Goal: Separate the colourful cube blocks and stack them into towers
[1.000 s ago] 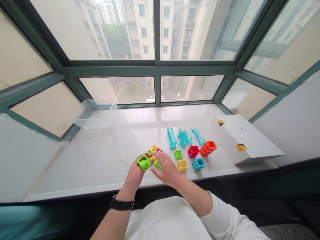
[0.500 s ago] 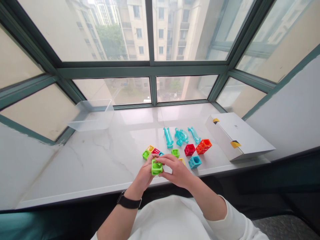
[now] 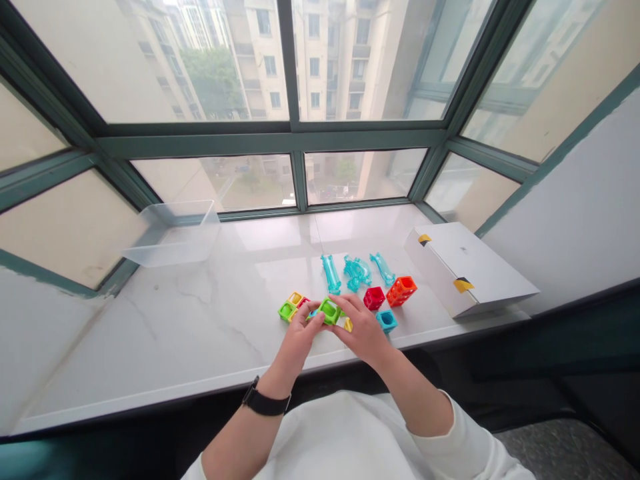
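Head view looks down on a marble worktop (image 3: 150,327) at a window, where the left hand (image 3: 300,337) and right hand (image 3: 363,328) meet around a lime-green hollow cube (image 3: 330,311). The right fingers (image 3: 345,303) are spread and curve over the cube's far side, while the left fingertips (image 3: 313,308) press against its near-left side, so it seems pinched between the hands; whether it is clear of the stone, I cannot tell. Just left of it sit a smaller green cube (image 3: 287,311) and a yellow cube (image 3: 296,298), with a yellow block (image 3: 348,325) half hidden by the right hand. A red cube (image 3: 374,298), a blue cube (image 3: 387,321) and an orange perforated block (image 3: 401,291) lie to the right, and teal tube pieces (image 3: 356,272) lie beyond. The step in hand looks like turning one cube over to inspect it; the next move calls for a steady two-handed hold, clear of its neighbours
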Demonstrator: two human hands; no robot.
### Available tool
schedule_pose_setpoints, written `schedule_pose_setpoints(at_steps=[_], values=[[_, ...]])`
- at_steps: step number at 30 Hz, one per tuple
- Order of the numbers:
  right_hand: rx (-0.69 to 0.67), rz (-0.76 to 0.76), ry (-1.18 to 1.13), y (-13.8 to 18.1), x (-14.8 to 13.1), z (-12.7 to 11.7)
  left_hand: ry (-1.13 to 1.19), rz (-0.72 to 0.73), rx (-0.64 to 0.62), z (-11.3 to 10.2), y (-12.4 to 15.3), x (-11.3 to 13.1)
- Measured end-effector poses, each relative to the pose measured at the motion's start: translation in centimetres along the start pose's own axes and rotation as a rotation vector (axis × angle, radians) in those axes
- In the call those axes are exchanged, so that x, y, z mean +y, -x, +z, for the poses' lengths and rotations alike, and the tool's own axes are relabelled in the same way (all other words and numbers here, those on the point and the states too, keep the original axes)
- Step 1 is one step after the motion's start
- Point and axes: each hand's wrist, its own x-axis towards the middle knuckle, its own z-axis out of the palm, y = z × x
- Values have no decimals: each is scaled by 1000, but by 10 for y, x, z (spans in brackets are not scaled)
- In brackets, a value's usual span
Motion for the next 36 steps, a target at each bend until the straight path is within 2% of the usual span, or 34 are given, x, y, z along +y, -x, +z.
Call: schedule_pose_setpoints(at_steps=[6, 11, 14, 16, 18, 22, 30, 36], values=[[-110, 32, 116, -6, 9, -30, -214, 46, -146, 13, -17, 11], [-149, 54, 161, -10, 22, -48, -409, 122, -263, 19, -31, 10], [-115, 96, 158, -8, 33, -50, -586, 280, -221, 12, -38, 5], [-80, 177, 110, -6, 41, -51, -756, 408, -162, 2, -42, 0], [-49, 288, 26, -5, 48, -53, -905, 465, -137, -8, -47, -6], [3, 402, -103, -4, 54, -60, -1047, 449, -173, -16, -60, -22], [76, 325, -24, -5, 55, -69, -1157, 385, -274, 0, -94, -47], [60, 279, 56, -8, 55, -73, -1229, 342, -304, 0, -103, -61]])
